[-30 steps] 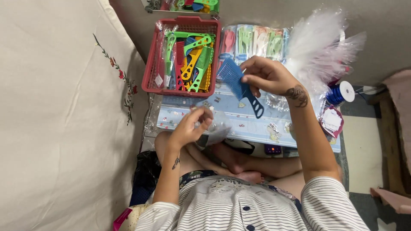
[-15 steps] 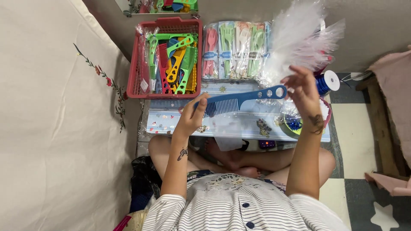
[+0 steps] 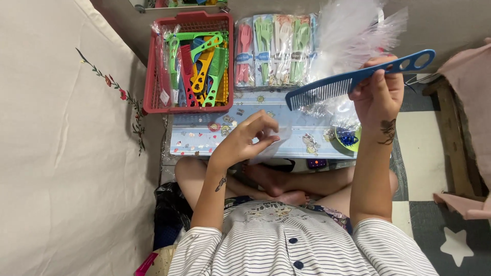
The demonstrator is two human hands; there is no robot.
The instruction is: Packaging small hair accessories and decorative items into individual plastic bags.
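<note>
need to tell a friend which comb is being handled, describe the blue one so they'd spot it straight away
Start at the red basket of coloured combs at the top left, then look right, past the packets of combs. The blue comb is in the air, gripped by the right hand. It alone is blue, unwrapped, with round holes in its handle.

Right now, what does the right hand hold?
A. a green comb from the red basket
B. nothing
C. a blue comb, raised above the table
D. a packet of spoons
C: the right hand grips a blue comb by its handle end, lifted clear of the table, while the left hand pinches a clear plastic sleeve.
</note>
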